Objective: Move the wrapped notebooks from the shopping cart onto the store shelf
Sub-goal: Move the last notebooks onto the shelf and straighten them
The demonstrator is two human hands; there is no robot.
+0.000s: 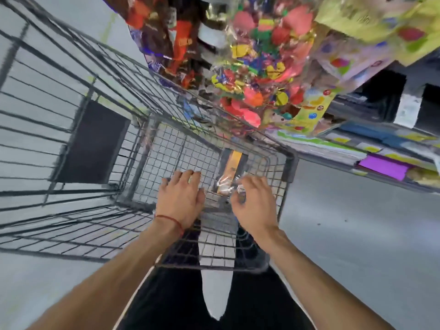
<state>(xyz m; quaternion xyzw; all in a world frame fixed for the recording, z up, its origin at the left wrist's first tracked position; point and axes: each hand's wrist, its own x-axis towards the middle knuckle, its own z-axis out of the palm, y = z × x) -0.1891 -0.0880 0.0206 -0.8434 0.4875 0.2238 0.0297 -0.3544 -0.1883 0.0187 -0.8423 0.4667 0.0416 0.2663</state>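
Note:
A grey wire shopping cart (100, 148) fills the left and middle of the head view. On its mesh floor near the right corner lies one wrapped notebook (229, 173), dark with an orange stripe, in crinkled clear film. My right hand (253, 206) hovers at the notebook's near end, its fingertips at the film; whether it grips is unclear. Over the mesh just left of the notebook, my left hand (182, 198) has its fingers spread and holds nothing. The store shelf (371, 148) runs along the right, with flat colourful packs on it.
Bags of bright sweets and wrapped goods (257, 67) hang over the cart's far right side. A dark panel (91, 142) is on the cart's left wall. Grey floor (352, 234) lies right of the cart. My legs and shoes show below through the mesh.

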